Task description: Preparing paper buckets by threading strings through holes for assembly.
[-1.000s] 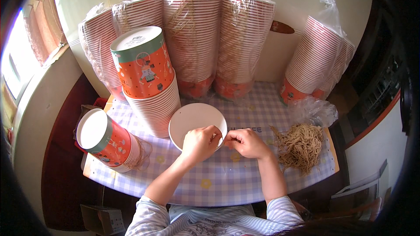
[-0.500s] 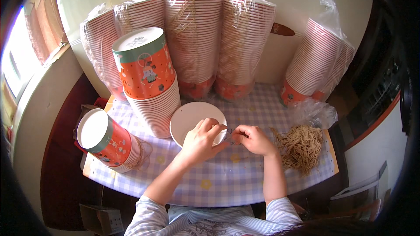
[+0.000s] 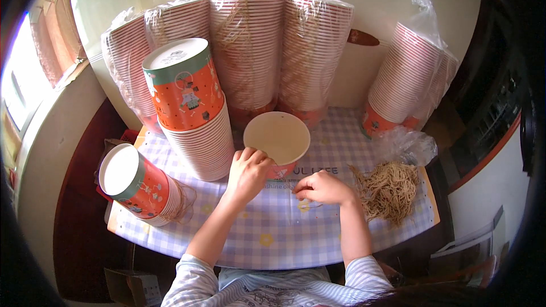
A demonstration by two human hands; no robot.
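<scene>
Mid-table, upright, mouth up: one tub (image 3: 278, 141), pale inside, coloured wall showing at its 6 o'clock. Long axis vertical; round mouth, no handle seen.

Left hand (image 3: 248, 171): at the tub's 7 to 8 o'clock, the nearer of the two. Fingers curled at the near rim, apparently touching; whether this grip is clamped there, cannot tell, thumb being hidden. From it, the tub lies toward 1 o'clock.

Right hand (image 3: 323, 187): at the tub's 5 o'clock, just beside and apart from the wall. Grip together at thumb and forefinger; anything pinched between is too small to tell. From it, the tub lies toward 10 to 11 o'clock.

Surrounding stock, clock taken from the tub:
- 10 o'clock, tall stack (image 3: 190, 108), inverted, orange and green on top.
- 8 to 9 o'clock, short stack (image 3: 145, 185), inverted, leaning in view.
- 10 through 1 o'clock, bagged row (image 3: 247, 51).
- 2 o'clock, bagged pair (image 3: 401, 74).
- 3 o'clock, clear film (image 3: 409, 146), crumpled.
- 4 o'clock, tan strands (image 3: 392, 190), heaped.

Beneath: table (image 3: 227, 244), checked cloth.
</scene>
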